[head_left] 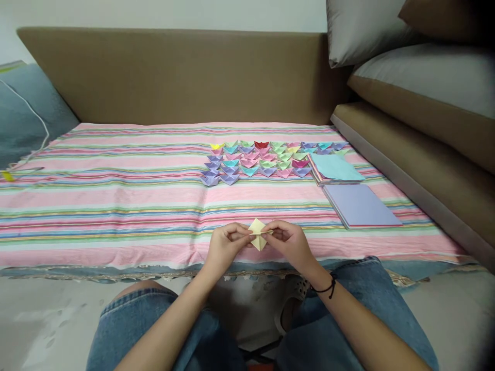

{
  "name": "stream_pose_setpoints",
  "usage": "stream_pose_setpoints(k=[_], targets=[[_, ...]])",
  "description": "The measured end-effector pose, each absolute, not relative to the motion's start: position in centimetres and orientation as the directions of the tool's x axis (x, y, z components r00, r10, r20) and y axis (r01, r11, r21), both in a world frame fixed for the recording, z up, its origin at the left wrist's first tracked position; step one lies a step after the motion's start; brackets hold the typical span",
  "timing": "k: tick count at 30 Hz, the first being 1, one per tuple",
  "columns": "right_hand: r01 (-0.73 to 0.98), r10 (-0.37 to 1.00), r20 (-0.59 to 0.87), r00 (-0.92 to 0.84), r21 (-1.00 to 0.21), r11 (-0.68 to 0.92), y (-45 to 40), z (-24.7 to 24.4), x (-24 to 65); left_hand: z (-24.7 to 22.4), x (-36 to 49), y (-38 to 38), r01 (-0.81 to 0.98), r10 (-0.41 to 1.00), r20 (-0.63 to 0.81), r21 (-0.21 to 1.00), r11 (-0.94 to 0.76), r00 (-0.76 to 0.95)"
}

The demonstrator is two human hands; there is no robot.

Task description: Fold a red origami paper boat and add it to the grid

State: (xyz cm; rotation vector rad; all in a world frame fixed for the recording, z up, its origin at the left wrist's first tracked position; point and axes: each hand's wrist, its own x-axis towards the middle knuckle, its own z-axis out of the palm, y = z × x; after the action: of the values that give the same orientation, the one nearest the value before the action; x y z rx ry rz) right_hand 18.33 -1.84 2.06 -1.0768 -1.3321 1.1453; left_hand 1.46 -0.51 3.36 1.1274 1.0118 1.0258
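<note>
Because the folded yellow paper [257, 225] would likely twist if held singly, my left hand [225, 246] and right hand [293, 246] pinch its opposite sides.

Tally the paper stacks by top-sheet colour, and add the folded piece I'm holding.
Light blue-topped stack: 1
Lavender-topped stack: 1
Pale yellow folded piece, between left hand and right hand: 1
Total: 3

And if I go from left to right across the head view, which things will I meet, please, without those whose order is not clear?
Yellow piece on the cloth's edge → left hand → pale yellow folded paper → right hand → purple paper stack.
</note>
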Motion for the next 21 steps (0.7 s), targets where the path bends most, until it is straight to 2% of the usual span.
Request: stream_pose_setpoints(k=[7,10,17,21], targets=[[-0.154,0.985,0.092,-0.148,-0.986,0.07,-2.1,2.4,17.7,2.4,2.0,-0.7,-0.136,0.983,-0.092,0.984,0.114,0.158],[-0.165,0.993,0.098,-0.071,-0.983,0.085,-2.0,2.3,17.8,2.4,2.2,-0.7,-0.124,0.981,-0.111,0.984,0.131,0.159],[-0.247,0.997,0.032,0.064,-0.968,0.047,-1.1,2.5,18.9,3.2,2.1,-0.7,0.071,0.908,-0.097,0.995,0.074,0.408],[-0.223,0.996,-0.067,-0.049,-0.972,-0.077,-0.2,2.8,20.1,4.0,0.9,-0.4,0.204,0.917,-0.03,0.977,-0.057,0.397]])
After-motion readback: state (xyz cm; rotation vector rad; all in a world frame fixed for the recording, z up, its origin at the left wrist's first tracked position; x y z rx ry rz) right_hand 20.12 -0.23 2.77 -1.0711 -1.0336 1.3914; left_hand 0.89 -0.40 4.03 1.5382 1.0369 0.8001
